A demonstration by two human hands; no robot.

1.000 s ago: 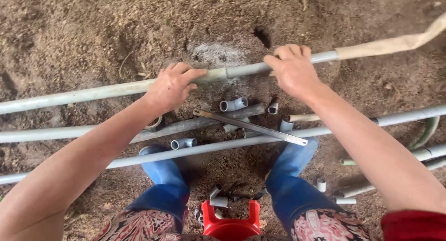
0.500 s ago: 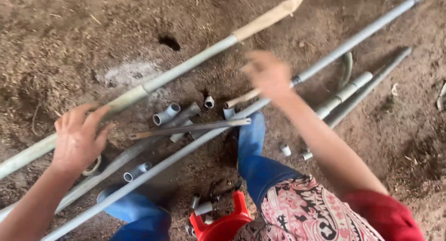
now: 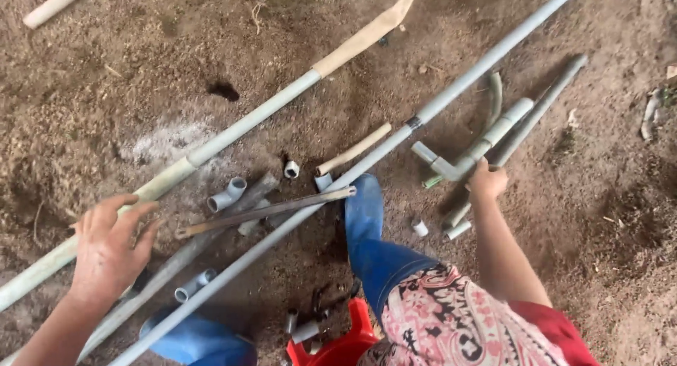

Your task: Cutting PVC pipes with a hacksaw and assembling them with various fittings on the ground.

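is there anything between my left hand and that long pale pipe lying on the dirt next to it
Nothing visible. The left hand hovers open, fingers spread, right beside the long pale pipe, with only bare dirt around them. The thin dark rod and grey elbow fitting lie to the hand's right, off that path.

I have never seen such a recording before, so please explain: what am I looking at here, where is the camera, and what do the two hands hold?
The camera sits on a person's head and looks down, so you see their own arms, their blue boots and bare soil. No machine is present. The left hand is spread open above a long pale pipe and holds nothing. The right hand is closed on a grey pipe piece with a side branch. A second long grey pipe runs diagonally across the ground. Between them lie short grey fittings and a thin dark metal bar. A red plastic object, partly hidden, is at the bottom edge.
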